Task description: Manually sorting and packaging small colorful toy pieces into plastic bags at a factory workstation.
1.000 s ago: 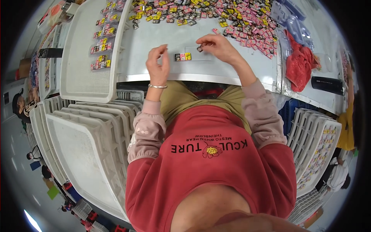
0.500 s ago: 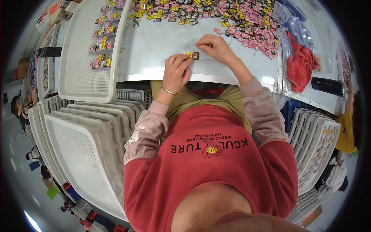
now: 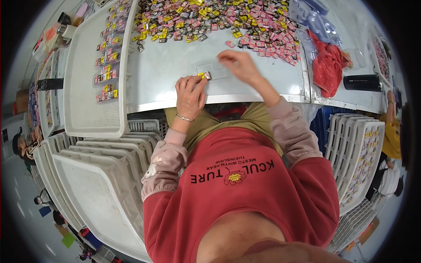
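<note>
On the metal table near its front edge lies a shallow clear plastic tray (image 3: 217,72). A few small boxes (image 3: 204,76), yellow and dark with some pink, sit together at its left end. My left hand (image 3: 190,94) is closed on that end, its fingertips against the small boxes; the thumb side is partly hidden. Over the tray's right part hovers my right hand (image 3: 240,66), slightly smeared by motion. Its fingers reach left, apart from the thumb, and nothing shows in them.
A wide heap of small pink, yellow and black boxes (image 3: 258,26) covers the far table. To the left, a white perforated tray (image 3: 94,116) holds filled clear packs (image 3: 106,75). A red cloth (image 3: 328,70) and black box (image 3: 362,83) lie right. Stacked white trays (image 3: 92,193) stand beside me.
The view has shifted a little. My right hand has gone from pinched fingers over the tray to a looser, more spread shape. My left hand stays at the tray's left end.
</note>
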`<state>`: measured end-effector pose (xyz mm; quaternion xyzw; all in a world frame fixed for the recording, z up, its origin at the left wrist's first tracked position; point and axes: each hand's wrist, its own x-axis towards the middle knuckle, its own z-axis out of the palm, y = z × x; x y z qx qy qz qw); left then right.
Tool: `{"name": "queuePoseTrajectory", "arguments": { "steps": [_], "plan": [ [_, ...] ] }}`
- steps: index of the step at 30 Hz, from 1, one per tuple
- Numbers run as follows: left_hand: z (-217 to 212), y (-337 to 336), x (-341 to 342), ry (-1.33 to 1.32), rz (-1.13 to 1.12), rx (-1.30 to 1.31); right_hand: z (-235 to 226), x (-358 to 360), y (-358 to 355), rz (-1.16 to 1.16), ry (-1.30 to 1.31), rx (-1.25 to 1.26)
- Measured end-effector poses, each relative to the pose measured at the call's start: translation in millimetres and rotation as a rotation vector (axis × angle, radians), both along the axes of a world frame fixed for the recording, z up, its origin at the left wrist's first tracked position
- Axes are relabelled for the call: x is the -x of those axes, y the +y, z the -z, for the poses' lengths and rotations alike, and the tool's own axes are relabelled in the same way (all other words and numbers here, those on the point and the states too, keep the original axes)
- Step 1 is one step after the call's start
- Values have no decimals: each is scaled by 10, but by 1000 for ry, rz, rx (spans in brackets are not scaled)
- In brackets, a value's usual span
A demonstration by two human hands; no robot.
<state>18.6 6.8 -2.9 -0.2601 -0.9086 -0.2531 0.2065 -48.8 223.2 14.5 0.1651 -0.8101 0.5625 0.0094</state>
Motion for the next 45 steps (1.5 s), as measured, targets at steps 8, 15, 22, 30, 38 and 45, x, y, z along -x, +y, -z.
{"name": "queuePoseTrajectory", "arguments": {
  "steps": [8,15,22,30,38,45],
  "plan": [
    [-83,53,-5,5,-46,-23,45,389,843,282,488,-705],
    [-113,-154,-30,-130,-143,-460,-66,536,929,328,235,-375],
    [-200,-183,68,-73,-199,-451,-92,192,332,25,-336,415],
    [-206,-99,89,-102,-204,-494,-67,-47,56,-89,-757,738],
    [-232,-47,185,-80,-143,-442,-149,25,95,17,-626,401],
    [-103,-21,151,-46,-72,-189,40,304,578,156,-154,-134]
  ]
}}
